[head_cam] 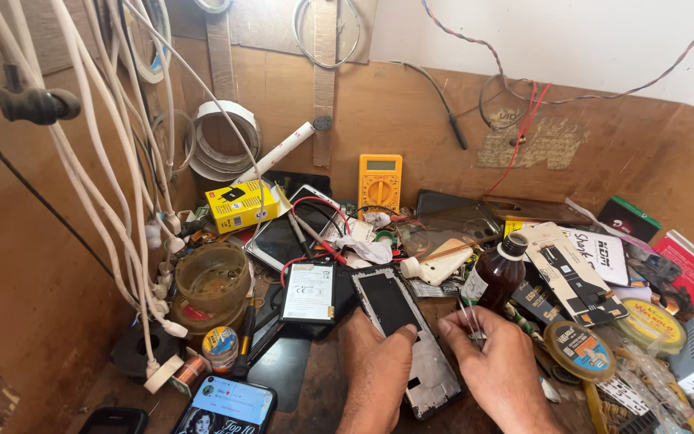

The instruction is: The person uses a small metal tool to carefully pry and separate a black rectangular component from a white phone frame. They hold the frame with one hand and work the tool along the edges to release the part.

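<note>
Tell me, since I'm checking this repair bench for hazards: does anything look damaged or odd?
The phone under the left hand lies opened, back cover off. The right hand holds tweezers beside it.

Yellow multimeter (380, 182); brown bottle (497, 276), seemingly black-capped; yellow box (240, 205).

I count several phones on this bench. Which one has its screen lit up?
The phone at the bench's near edge, left of the left hand; its screen glows with a picture. The opened phone under that hand is dark.
</note>
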A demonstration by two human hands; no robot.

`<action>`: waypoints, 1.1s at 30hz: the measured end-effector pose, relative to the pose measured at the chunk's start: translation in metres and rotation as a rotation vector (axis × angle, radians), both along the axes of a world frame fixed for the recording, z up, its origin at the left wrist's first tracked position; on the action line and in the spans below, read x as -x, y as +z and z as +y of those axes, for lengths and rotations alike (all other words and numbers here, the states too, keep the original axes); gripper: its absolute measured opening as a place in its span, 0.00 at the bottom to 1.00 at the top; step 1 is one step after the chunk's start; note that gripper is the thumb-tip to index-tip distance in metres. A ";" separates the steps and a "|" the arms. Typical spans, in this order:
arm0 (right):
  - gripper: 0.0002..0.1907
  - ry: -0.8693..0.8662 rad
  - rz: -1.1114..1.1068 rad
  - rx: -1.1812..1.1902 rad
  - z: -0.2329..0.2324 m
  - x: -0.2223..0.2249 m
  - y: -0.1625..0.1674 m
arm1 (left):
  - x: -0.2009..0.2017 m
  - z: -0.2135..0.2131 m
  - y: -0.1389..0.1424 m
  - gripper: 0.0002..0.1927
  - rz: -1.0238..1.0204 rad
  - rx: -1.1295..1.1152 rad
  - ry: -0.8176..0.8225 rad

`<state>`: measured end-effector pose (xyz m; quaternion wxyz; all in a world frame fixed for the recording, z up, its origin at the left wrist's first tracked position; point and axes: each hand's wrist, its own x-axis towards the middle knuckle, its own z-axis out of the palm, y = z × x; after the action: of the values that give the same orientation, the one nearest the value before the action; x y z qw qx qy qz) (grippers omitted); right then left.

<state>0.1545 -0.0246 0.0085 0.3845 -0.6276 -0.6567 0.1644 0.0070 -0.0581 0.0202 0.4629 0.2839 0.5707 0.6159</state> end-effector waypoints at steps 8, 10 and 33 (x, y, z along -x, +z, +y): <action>0.11 0.029 -0.070 -0.040 -0.011 0.016 0.008 | -0.001 0.000 -0.002 0.15 -0.024 -0.006 0.005; 0.10 0.031 -0.118 -0.065 -0.014 0.018 0.010 | 0.000 0.001 -0.001 0.16 -0.010 0.000 -0.001; 0.11 0.048 -0.345 -0.092 -0.016 0.023 0.006 | -0.001 0.001 -0.003 0.15 0.019 -0.058 0.005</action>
<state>0.1316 -0.0410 0.0143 0.2904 -0.6123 -0.7346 0.0335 0.0081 -0.0572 0.0173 0.4477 0.3017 0.5578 0.6304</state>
